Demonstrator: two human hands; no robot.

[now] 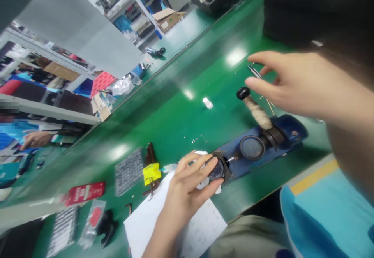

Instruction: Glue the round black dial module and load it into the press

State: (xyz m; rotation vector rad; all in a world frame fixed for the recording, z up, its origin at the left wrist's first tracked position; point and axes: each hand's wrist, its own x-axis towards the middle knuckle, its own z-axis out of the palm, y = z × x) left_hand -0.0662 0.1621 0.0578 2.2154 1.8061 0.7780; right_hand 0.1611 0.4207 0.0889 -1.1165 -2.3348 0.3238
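Observation:
A blue lever press [230,145] lies along the bench in front of me. At its near-left end, my left hand [193,176] grips a round dark part [217,170] set against a square dark block, fingers on top and thumb along the lower edge. A small pointed metal tip [230,159] faces that part. My right hand [289,80] hovers just above the lever's black ball knob [243,93], thumb and forefinger apart. The tape-wrapped lever [257,112] stands up from the press. Between the right fingers shows a slim silver tool [254,71], apparently behind the hand.
White paper [152,219] lies under my left forearm. Left of it are hex keys with a yellow tag [152,173], a grey textured pad [128,171] and a red-labelled bottle [86,193]. A small white cylinder [207,103] stands mid-bench. Another person's hand [36,139] shows far left.

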